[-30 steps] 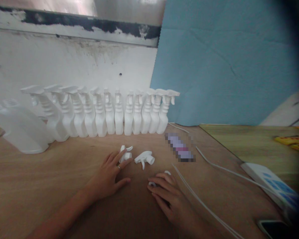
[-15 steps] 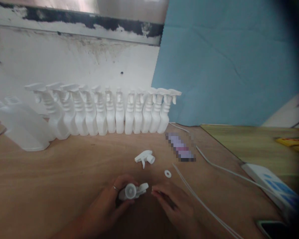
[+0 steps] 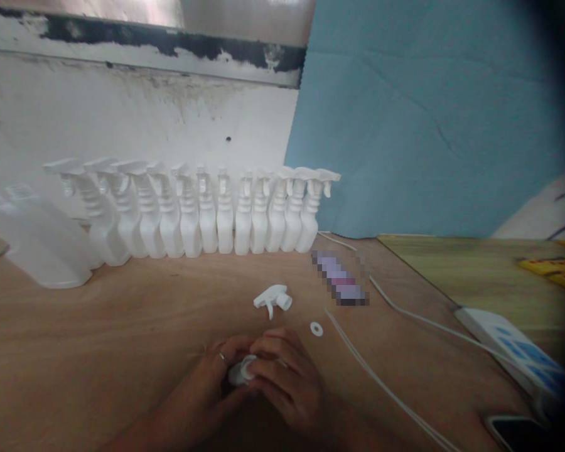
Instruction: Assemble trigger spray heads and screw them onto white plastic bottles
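A white trigger spray head (image 3: pixel 238 375) is in my left hand (image 3: pixel 211 383), its round cap opening turned up. The fingers of that hand curl around it, and one wears a ring. My right hand (image 3: pixel 287 376) closes over the other side, with fingertips at the rim and mouth of the cap. They cover the trigger, and anything small beneath them is hidden. Just beyond the hands, a second trigger spray head (image 3: pixel 274 301) lies on its side on the wooden table (image 3: pixel 169 320). A flat white ring washer (image 3: pixel 316 329) rests to its right.
Along the wall stands a row of white spray bottles (image 3: pixel 226 226) with heads on. Headless bottles (image 3: pixel 51 251) stand at the left. A blurred purple item (image 3: pixel 339 277), thin white tubes (image 3: pixel 371 376), a white-and-blue box (image 3: pixel 513 345) and a dark phone-like object (image 3: pixel 513 425) are on the right.
My right hand has moved left, from beside the spray head onto its cap and trigger. My left hand keeps its hold. The loose spray head and washer stay put.
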Demonstrator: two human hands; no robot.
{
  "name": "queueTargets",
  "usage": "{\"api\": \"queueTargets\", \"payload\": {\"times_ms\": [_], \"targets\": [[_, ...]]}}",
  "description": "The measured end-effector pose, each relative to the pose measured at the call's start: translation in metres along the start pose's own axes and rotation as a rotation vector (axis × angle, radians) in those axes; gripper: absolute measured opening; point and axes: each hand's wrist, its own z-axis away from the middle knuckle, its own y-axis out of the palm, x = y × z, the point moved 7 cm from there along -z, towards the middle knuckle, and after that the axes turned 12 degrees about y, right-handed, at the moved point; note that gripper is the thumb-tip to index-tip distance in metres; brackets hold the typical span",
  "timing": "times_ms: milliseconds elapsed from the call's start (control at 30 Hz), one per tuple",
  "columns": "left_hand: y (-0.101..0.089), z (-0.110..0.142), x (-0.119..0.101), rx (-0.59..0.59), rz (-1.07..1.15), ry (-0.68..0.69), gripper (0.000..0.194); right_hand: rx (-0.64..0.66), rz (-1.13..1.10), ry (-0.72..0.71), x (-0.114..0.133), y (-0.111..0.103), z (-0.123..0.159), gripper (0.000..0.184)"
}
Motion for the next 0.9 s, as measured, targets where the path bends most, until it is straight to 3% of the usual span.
{"api": "queueTargets", "payload": {"times_ms": [267,433,667,900], "targets": [[-0.004,0.007,0.001,-0.059,-0.221,0.1,0.051,0.084,0.027,0.038,-0.003,0.002,0.005,0.039],[-0.005,0.001,-0.01,0.046,-0.349,0.199,0.03,0.095,0.06,0.042,-0.007,0.007,0.004,0.033],[-0.011,-0.003,-0.019,0.116,-0.465,0.354,0.026,0.131,0.157,0.105,-0.016,0.016,0.009,0.032],[-0.009,-0.001,-0.028,0.165,-0.541,0.466,0.027,0.139,0.219,-0.043,-0.003,0.018,0.008,0.023]]}}
